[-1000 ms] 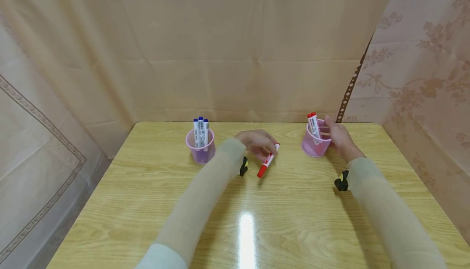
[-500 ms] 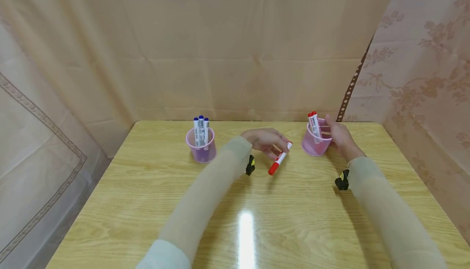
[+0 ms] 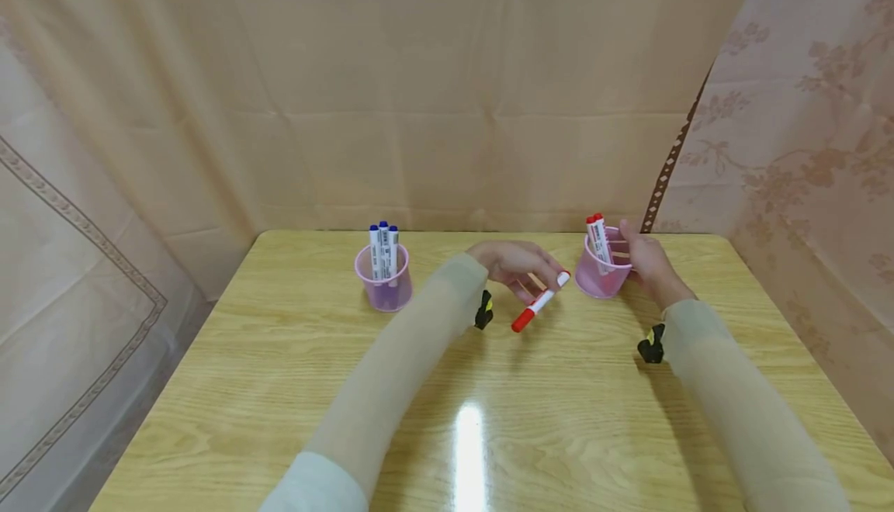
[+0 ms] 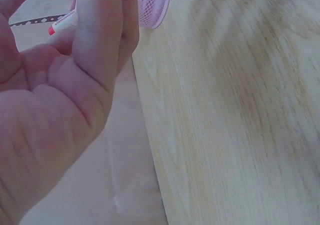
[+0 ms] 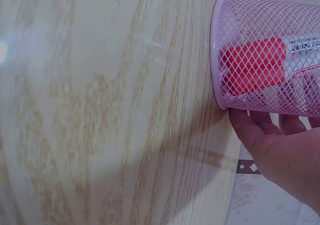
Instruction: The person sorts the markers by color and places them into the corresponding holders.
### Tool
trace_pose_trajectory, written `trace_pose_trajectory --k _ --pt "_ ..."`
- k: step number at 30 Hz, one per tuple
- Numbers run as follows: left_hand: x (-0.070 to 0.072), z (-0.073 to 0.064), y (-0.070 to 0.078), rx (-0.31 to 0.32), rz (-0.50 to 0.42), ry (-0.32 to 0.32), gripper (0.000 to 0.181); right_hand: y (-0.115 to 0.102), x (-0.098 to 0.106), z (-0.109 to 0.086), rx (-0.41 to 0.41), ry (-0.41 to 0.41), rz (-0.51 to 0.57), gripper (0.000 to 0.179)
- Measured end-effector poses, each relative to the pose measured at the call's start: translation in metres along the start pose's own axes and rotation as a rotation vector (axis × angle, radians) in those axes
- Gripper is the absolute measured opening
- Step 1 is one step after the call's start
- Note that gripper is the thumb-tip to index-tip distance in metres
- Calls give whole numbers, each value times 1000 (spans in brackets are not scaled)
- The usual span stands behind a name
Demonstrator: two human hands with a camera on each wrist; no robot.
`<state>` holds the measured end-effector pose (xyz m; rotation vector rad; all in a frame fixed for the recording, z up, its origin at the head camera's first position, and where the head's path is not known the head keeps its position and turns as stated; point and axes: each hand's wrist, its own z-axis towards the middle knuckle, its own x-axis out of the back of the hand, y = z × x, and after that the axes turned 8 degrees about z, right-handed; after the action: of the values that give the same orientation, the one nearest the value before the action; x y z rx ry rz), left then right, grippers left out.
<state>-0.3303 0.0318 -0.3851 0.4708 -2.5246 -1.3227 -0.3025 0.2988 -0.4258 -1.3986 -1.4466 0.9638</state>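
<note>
My left hand (image 3: 520, 265) pinches a white marker (image 3: 548, 297) with a red cap, slanting above the table between two pink mesh cups. The cap end points down toward me, the other end toward the right cup (image 3: 599, 282). My right hand (image 3: 649, 265) holds that cup at its right side, fingers against the mesh. Inside it stand red markers (image 3: 598, 239); their red caps (image 5: 255, 65) sit at the bottom in the right wrist view. In the left wrist view, my left palm (image 4: 50, 105) hides the held marker, and part of the pink cup (image 4: 154, 5) shows beyond the fingers.
Another pink mesh cup (image 3: 386, 296) holds several blue-ended white markers (image 3: 383, 252) at the left. Both cups stand near the far edge of the wooden table (image 3: 559, 419). A beige curtain (image 3: 447, 108) hangs behind.
My left hand has moved right with the marker, closer to the right cup, and the marker has tilted flatter. My right hand and its cup stay in place.
</note>
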Motion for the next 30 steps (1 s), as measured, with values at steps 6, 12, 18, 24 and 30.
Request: trace_pose_trajectory --k 6,12,18,24,30 --pt "-2 -3 5 10 23 -26 53 1 1 0 0 0 -1 87" --pt "-3 -3 11 -34 8 -15 30 1 1 2 5 -1 -3 84" --pt "-7 0 17 -144 17 33 39 1 -1 4 12 -8 -9 84" --pt "-14 4 25 -200 -65 120 48 0 -1 3 5 0 -22 83" --pt "-18 7 31 -209 -115 207 33 -1 0 -1 -12 6 -38 85"
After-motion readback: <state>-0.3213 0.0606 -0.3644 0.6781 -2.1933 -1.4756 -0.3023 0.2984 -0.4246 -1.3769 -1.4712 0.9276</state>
